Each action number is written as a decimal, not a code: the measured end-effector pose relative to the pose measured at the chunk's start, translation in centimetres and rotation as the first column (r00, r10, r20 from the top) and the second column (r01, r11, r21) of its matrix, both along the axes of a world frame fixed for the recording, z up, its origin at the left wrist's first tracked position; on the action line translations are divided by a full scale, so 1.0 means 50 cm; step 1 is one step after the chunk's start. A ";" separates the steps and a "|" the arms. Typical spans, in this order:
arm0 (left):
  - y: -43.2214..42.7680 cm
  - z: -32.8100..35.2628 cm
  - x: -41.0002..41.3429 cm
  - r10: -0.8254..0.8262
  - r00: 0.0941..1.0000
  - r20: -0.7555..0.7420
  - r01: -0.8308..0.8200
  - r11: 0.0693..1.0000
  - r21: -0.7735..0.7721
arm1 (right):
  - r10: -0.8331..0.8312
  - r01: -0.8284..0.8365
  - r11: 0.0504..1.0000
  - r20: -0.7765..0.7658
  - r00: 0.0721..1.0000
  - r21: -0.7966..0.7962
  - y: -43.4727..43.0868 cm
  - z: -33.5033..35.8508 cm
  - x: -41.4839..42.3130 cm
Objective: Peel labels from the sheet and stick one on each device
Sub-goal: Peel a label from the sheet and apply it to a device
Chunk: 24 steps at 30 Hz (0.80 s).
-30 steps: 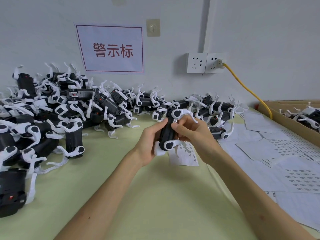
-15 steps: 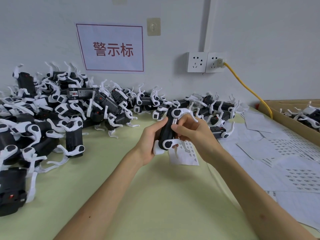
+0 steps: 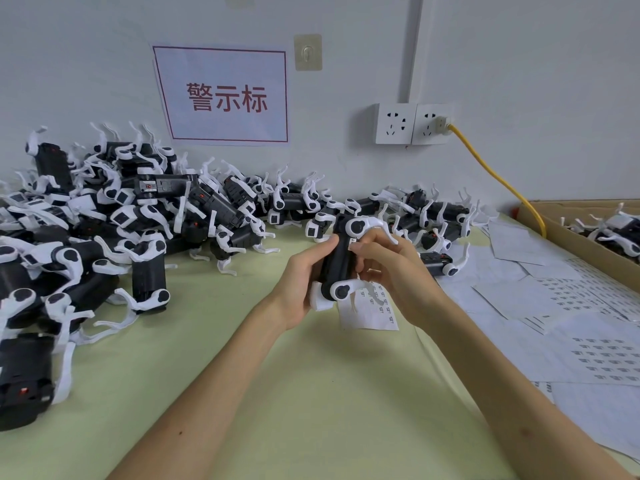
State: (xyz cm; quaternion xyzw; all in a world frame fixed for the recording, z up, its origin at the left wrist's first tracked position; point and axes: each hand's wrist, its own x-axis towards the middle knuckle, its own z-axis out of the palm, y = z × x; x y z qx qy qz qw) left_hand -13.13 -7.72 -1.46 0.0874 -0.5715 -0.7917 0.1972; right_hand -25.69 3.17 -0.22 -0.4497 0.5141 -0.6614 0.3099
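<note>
Device (image 3: 337, 266) — left hand (image 3: 296, 285) curled around its body, right hand (image 3: 391, 271) fingers (image 3: 367, 246) pinching its top

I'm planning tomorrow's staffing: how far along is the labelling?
Possibly done: a few devices in the cardboard box, though their labels can't be seen. In hand: the left hand grips one device while the right hand presses its thumb near the top. Left: the big pile along the wall, with printed label sheets waiting.

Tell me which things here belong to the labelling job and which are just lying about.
Job: black-and-white device in left hand and right hand; label sheet beneath it; device pile; spare label sheets.
Lying about: wall sign; sockets; yellow cable; wall hook.
</note>
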 end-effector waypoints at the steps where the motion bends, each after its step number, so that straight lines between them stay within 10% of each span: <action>1: 0.000 0.000 0.001 -0.003 1.000 -0.001 0.003 1.000 0.000 | 0.007 -0.007 1.000 0.011 1.000 0.000 -0.001 0.000 -0.001; 24: 0.001 0.000 0.000 0.015 0.999 -0.041 -0.019 0.996 -0.089 | 0.096 -0.103 0.993 0.119 0.988 0.056 -0.004 -0.010 -0.018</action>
